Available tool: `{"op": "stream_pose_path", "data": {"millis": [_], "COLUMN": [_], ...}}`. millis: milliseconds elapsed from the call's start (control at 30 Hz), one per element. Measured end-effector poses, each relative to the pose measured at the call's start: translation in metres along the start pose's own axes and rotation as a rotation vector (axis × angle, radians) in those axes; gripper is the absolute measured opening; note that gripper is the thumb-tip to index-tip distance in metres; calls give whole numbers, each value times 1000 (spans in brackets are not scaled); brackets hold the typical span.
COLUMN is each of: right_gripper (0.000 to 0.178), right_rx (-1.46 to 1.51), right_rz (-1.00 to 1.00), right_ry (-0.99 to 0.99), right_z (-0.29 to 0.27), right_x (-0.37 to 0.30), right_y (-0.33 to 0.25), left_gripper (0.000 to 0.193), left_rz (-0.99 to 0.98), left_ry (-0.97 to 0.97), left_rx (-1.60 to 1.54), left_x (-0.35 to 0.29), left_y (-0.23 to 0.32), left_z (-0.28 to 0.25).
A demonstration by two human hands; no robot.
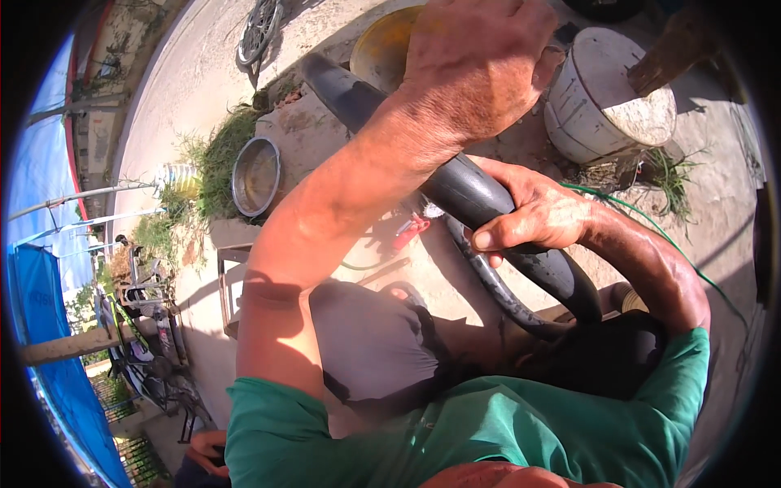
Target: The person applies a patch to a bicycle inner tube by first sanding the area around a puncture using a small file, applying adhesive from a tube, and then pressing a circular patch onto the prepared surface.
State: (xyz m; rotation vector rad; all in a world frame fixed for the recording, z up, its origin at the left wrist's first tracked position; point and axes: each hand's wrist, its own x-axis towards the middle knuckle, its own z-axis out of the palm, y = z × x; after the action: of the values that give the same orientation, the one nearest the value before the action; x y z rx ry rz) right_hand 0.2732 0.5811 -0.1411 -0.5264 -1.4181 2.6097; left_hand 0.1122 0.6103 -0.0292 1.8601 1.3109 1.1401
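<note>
While I watch from afar, the largest thing in hand is the black rubber tube [468,189], running under the left forearm [350,191] and looping back beside the right thigh [606,350]. Beyond stands the white bucket [569,122]. The right hand [533,207] clasps the tube, thumb on top; the left hand [484,69] is curled, but I can't tell around what. If the clasp loosens, the smooth, rounded rubber could roll, and that crossing forearm might mask it from me.
</note>
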Motion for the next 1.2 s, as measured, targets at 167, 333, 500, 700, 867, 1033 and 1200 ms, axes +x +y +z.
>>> {"op": "stream_pose_path", "data": {"millis": [167, 333, 500, 700, 867, 1033, 1200], "right_gripper": [72, 54, 53, 54, 57, 62, 63], "right_rx": [24, -11, 33, 50, 48, 55, 44], "right_rz": [32, 44, 67, 67, 82, 91, 94], "right_ry": [-78, -161, -191, -219, -240, -254, -259], "right_z": [-6, -8, -10, -9, -13, -13, -15], "right_x": [7, 7, 9, 13, 12, 15, 15], "right_y": [8, 6, 9, 11, 13, 15, 17], "left_gripper": [17, 15, 17, 20, 26, 26, 27], "left_rz": [-193, -388, -98, -145, -174, -88, -69], "left_ry": [-13, -25, -157, -145, 21, 23, 33], "left_rx": [-345, -413, -602, -650, -665, -690, -696], "left_x": [-1, 2, -2, -9, -22, -34, -37], "left_y": [-6, 2, -16, -8, -5, -23, -26], "left_z": [-6, -14, -20, -26, -36, -45, -45]}}
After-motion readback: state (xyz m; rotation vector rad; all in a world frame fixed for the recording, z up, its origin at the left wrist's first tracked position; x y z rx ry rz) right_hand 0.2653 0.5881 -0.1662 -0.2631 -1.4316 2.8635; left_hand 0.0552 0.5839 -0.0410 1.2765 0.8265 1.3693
